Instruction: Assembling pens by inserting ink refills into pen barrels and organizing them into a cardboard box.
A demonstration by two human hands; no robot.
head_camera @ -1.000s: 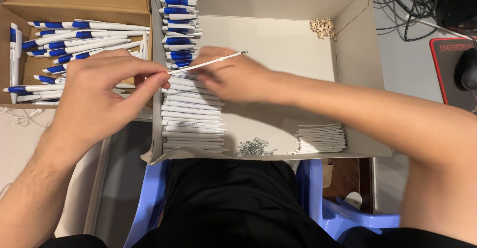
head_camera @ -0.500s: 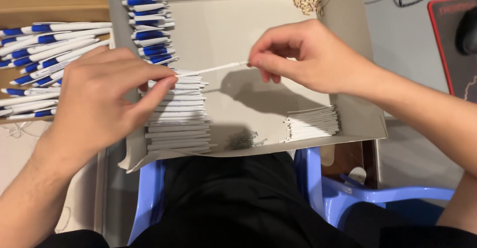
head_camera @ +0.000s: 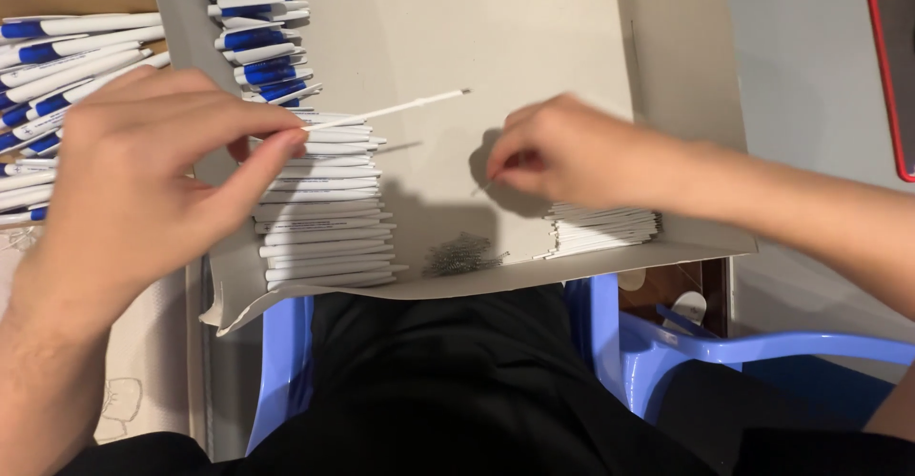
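**Right hand drops to the springs, refill waits in the left**

Nearest the box's (head_camera: 667,104) front edge lies the spring pile (head_camera: 460,253). Just behind it, the right hand (head_camera: 562,152), moved down from the refill's tip, pinches something thin, likely a spring. Left hand (head_camera: 143,181) fingers grip the white refill (head_camera: 386,111), above the white barrels (head_camera: 319,209).

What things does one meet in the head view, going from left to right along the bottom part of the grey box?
Left hand → stack of white pen barrels → small pile of metal springs → right hand → smaller stack of white parts → right wall of the grey box.
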